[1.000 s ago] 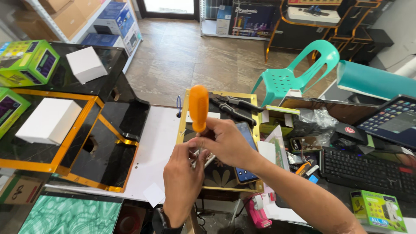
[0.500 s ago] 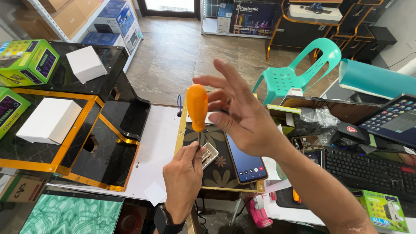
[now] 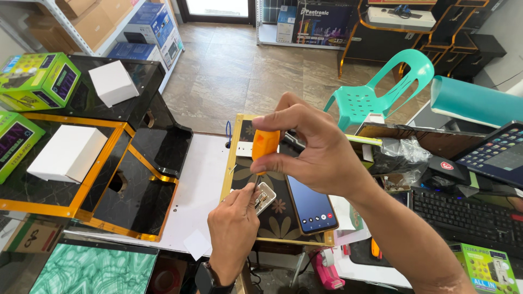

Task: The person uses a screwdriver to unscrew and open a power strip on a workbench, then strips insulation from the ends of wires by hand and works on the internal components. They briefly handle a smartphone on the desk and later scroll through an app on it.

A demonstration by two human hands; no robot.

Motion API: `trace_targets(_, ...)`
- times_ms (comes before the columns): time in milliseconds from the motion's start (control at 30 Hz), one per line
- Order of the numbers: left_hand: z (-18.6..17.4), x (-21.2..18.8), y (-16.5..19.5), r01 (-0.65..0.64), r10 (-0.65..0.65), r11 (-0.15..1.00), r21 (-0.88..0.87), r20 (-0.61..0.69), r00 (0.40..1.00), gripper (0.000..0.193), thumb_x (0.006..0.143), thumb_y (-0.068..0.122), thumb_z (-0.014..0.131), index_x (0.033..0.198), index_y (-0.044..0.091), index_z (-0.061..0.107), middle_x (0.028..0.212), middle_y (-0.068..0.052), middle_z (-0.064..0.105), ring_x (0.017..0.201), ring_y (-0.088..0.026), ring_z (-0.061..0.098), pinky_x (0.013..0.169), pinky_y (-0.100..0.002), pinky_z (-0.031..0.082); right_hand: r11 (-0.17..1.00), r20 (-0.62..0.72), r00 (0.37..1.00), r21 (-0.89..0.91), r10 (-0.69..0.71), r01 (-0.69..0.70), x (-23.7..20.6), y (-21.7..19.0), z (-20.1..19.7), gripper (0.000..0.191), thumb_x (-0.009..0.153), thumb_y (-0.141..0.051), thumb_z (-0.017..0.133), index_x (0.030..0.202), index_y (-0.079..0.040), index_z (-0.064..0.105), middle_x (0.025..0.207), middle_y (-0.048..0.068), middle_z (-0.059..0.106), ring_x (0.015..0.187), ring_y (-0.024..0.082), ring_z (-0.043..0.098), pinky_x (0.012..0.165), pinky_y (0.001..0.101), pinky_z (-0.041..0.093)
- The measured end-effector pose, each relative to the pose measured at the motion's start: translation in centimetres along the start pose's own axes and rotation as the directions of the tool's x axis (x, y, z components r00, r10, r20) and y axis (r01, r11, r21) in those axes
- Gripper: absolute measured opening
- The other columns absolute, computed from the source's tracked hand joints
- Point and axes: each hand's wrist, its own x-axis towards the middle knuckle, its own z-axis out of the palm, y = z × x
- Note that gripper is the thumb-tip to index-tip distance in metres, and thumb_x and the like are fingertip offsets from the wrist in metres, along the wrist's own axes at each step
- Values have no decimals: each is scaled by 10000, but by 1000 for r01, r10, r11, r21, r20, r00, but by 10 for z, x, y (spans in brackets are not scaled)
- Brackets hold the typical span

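Two bare hands work over a dark floral-patterned board point(image 3: 283, 215) that lies on the bench point(image 3: 201, 185). The right hand point(image 3: 321, 149) has its fingers point(image 3: 283, 117) clamped around the orange handle of a screwdriver point(image 3: 265, 148), held upright, its thin shaft running down to a small white switch plate point(image 3: 265, 196). The left hand point(image 3: 234, 228) grips that plate from below, fingers closed on its near edge, pressing it against the board. Just beside the plate, to the right, a smartphone point(image 3: 311, 206) lies flat on the same board with its screen lit.

On the left, white boxes point(image 3: 68, 153) rest on black glass-topped stands with orange trim point(image 3: 103, 190), and green printed cartons point(image 3: 38, 81) sit at the far left. A turquoise plastic chair point(image 3: 381, 92) stands on the tiled floor beyond the bench. A black keyboard point(image 3: 463, 212) and a tablet point(image 3: 498, 155) lie to the right, well apart from the hands.
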Motion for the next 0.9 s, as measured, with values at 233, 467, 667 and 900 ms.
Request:
trace_targets(233,0,0,-3,-13,13,1000,-27,1,1000,176,883,115,725,1042,43,749,821,-88,724,714,-275,706,627,-382,549,990,58,997,124,60,-67,-2,1,-9,304,1026,-95,674,1325,-87,623,1224,39,697,1167,123,700,1034,286,597)
trace_targets(467,1,-1,-4,-30,30,999,13,8,1000,147,900,128,703,1032,80,747,833,-71,725,732,-284,703,620,-390,537,964,-108,989,-255,-105,75,9,10,0,400,868,-133,854,1220,-100,668,999,75,697,887,142,694,784,288,545)
trace_targets(667,-1,0,-3,1,-2,999,40,43,999,166,915,157,699,1057,91,755,776,-72,706,678,-289,690,590,-399,527,982,-32,985,-85,-171,167,8,-1,0,228,1083,-40,601,1307,-85,595,1215,102,703,1130,194,730,906,307,635)
trace_targets(900,1,0,-4,-33,31,998,54,38,999,169,924,165,683,1054,83,755,804,-78,719,724,-309,700,632,-412,545,947,-131,969,-275,-207,165,11,7,0,294,919,-128,854,1149,-85,677,977,76,676,875,163,662,717,272,524)
